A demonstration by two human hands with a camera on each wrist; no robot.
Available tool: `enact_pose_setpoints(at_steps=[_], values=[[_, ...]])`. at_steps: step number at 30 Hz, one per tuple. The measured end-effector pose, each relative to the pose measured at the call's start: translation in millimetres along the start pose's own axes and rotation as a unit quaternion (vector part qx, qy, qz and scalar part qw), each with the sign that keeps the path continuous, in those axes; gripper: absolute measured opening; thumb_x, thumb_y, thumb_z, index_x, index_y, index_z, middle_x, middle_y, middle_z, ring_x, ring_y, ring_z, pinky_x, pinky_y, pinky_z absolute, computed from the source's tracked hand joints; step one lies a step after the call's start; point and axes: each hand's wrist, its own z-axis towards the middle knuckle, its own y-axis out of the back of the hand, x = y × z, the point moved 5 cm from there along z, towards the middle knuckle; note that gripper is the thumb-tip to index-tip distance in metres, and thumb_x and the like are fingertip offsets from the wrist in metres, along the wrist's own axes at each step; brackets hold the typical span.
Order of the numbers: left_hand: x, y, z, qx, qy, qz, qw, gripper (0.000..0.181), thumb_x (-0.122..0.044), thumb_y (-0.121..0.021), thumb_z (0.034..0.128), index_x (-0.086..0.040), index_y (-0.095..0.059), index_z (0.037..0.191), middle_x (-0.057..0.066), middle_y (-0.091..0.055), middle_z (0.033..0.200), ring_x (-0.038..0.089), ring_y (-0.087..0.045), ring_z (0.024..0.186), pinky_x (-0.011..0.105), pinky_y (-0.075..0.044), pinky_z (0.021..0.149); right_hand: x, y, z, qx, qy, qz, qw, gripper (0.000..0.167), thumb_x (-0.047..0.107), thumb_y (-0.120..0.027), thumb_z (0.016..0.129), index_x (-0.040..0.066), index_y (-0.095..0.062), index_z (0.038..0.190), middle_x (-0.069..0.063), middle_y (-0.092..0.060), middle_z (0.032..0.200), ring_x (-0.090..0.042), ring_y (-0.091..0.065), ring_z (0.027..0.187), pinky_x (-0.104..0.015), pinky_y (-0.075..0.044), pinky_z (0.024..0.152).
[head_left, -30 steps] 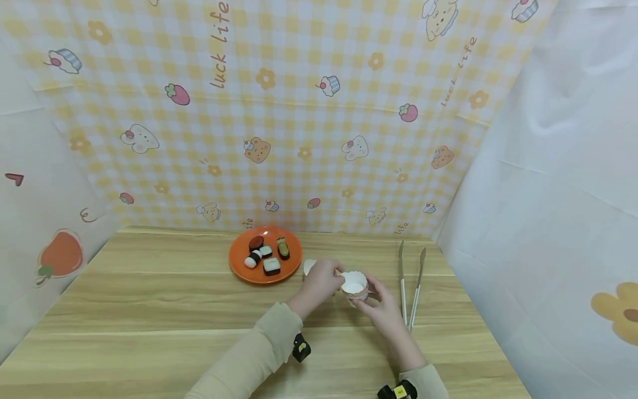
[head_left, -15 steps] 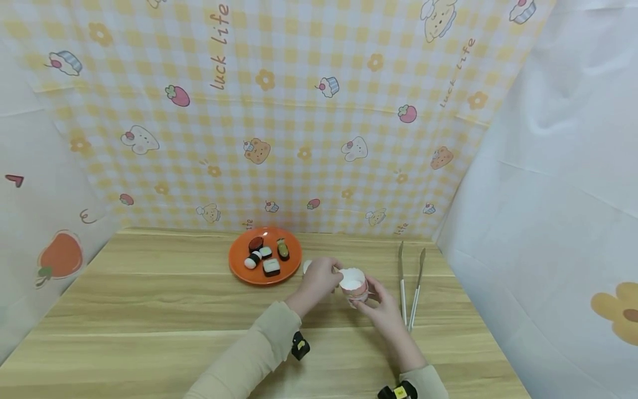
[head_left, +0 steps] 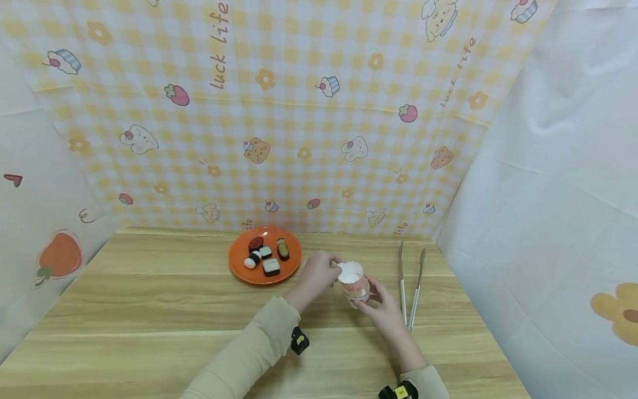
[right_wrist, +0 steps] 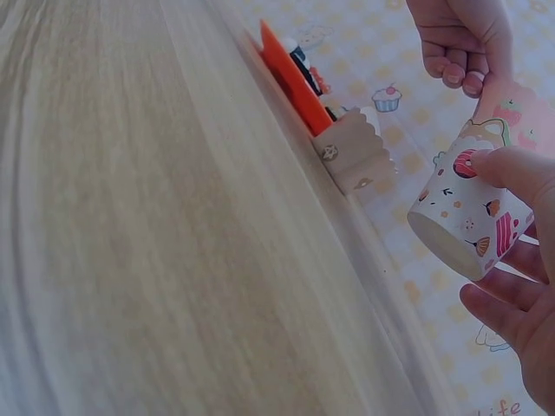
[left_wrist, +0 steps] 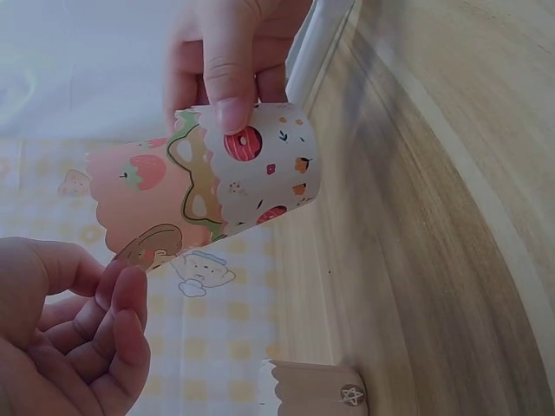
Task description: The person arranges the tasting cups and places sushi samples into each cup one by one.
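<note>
Below the centre of the head view, we see the left grip [head_left: 318, 272] pinching the pink cup [left_wrist: 139, 195] by its rim; the right grip [head_left: 380, 311] holds the white cup [left_wrist: 290, 165] around it. We judge the separating partly done, not finished.

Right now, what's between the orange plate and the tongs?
The head view shows the left hand, nested paper cups and the right hand; a brown cup, mostly hidden there, shows in both wrist views.
</note>
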Motion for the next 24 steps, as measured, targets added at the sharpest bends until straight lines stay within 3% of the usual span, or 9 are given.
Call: enact_pose_setpoints(at_steps=[5, 12, 17, 24], values=[[0.2, 2.3, 2.7, -0.008, 0.004, -0.004, 1.0, 0.02, -0.003, -0.058, 0.0845, -0.001, -0.07, 0.1, 0.006, -0.062, 0.06, 0.013, -0.054, 0.044, 0.025, -0.04, 0.038, 18.6, 1.3, -3.2, 0.003, 0.03, -0.003, 0.9996, 0.061, -0.004, -0.077, 0.076, -0.007, -0.05, 0.131, -0.022, -0.063, 0.111, -0.036, -0.062, 0.095, -0.047, -0.053, 0.082], [2.9, 6.1, 7.1, -0.018, 0.011, -0.016, 0.9996, 0.023, -0.002, -0.056, 0.0851, 0.0, -0.069, 0.104, 0.009, -0.064, 0.065, 0.014, -0.053, 0.044, 0.025, -0.041, 0.038, -12.2, 0.9, 0.4, -0.005, 0.009, -0.003, 0.9999, 0.063, 0.0, -0.081, 0.074, 0.0, -0.053, 0.131, -0.014, -0.063, 0.114, -0.028, -0.062, 0.098, -0.037, -0.053, 0.085], [6.8, 8.7, 11.3, -0.031, 0.021, -0.007, 0.9993, 0.023, -0.004, -0.056, 0.0866, 0.0, -0.068, 0.106, 0.004, -0.061, 0.061, 0.014, -0.053, 0.046, 0.026, -0.042, 0.04, -15.8, 0.4, 0.5, -0.008, 0.014, -0.001, 0.9999, 0.063, 0.0, -0.081, 0.073, -0.002, -0.053, 0.13, -0.016, -0.063, 0.115, -0.029, -0.062, 0.098, -0.037, -0.053, 0.084], [13.1, 9.7, 15.9, -0.047, 0.04, -0.008, 0.998, 0.023, -0.005, -0.056, 0.0866, -0.001, -0.067, 0.106, 0.001, -0.059, 0.058, 0.015, -0.052, 0.045, 0.026, -0.039, 0.039, 11.3, -0.5, -4.0, -0.002, 0.035, -0.002, 0.9994, 0.06, -0.008, -0.077, 0.074, -0.012, -0.05, 0.127, -0.026, -0.061, 0.112, -0.038, -0.061, 0.097, -0.044, -0.054, 0.082]])
